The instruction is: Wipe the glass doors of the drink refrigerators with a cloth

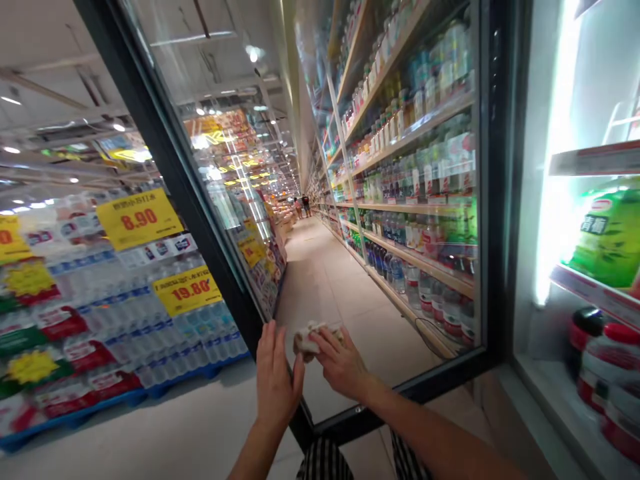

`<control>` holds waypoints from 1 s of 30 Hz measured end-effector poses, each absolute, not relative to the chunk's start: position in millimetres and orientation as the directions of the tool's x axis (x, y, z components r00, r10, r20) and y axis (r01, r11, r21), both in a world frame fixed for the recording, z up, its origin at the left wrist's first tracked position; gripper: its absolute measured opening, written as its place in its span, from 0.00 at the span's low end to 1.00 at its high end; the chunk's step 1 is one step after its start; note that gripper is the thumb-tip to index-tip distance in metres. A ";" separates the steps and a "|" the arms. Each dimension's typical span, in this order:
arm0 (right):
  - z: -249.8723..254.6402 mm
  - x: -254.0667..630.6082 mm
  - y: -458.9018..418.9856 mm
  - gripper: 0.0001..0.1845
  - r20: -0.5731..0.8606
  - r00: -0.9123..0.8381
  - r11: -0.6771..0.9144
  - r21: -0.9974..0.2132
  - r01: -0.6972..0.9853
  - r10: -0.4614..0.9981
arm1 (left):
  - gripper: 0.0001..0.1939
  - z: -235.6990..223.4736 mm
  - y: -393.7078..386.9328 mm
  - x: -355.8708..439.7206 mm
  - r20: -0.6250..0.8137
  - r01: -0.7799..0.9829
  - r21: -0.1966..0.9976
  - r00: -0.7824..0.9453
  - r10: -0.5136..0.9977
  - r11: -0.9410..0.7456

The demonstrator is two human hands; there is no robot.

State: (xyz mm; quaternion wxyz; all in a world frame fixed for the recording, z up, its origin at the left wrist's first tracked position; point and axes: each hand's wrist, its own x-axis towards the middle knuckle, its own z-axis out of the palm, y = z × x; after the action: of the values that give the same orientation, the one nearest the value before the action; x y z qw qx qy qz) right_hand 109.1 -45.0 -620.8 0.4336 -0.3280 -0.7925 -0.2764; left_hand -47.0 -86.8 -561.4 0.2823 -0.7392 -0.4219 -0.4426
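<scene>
Cloth: one crumpled, pale cloth with brownish patches is sitting against the glass, low on the door and near its dark frame; its long axis is running roughly crosswise, the lumpy end pointing left.
Right hand: here it is, the right hand, bending its fingers over the cloth and pinning it to the pane, the forearm slanting in from lower right.
Left hand: the left hand is lying open at the frame's edge, fingers pointing up, thumb spreading towards the cloth.
Door: one glass door is standing open, its long side leaning up and left, its bottom rail slanting up towards the lit cooler.
Cooler: a green package is resting on a shelf, and at least three lidded containers are standing below.
Price signs: left of the door, three yellow signs are showing, one cut off.
Far aisle: two people are standing.
Bottles: too many and too blurred for counting.
</scene>
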 end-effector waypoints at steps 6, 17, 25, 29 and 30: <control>-576.6 137.2 -40.6 0.26 0.928 -0.007 0.449 -0.174 0.876 0.373 | 0.34 -565.3 -78.8 -30.2 0.868 0.905 -0.049 0.248 0.431 -0.422; -597.3 195.3 -40.1 0.25 0.909 0.210 0.221 -0.301 0.928 0.359 | 0.35 -593.1 -68.0 -7.3 0.836 0.922 -0.056 0.253 0.487 -0.384; -550.0 174.6 -29.6 0.23 0.958 0.038 0.340 -0.137 0.930 0.284 | 0.36 -558.7 -63.7 14.1 0.877 0.886 -0.125 0.309 0.367 -0.446; -546.3 174.5 -13.7 0.24 0.971 0.011 0.318 -0.089 0.944 0.238 | 0.36 -546.2 -49.1 25.2 0.879 0.893 -0.121 0.300 0.371 -0.434; -550.5 181.9 -9.8 0.25 0.976 -0.006 0.307 -0.063 0.950 0.217 | 0.36 -546.6 -46.0 25.1 0.877 0.896 -0.131 0.304 0.372 -0.423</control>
State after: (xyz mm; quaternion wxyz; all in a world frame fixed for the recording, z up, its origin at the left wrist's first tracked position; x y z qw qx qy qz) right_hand 181.9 -9.8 -550.5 0.5226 -0.4733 -0.6166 -0.3503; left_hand 25.1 -46.0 -546.6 0.3235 -0.7399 -0.4287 -0.4051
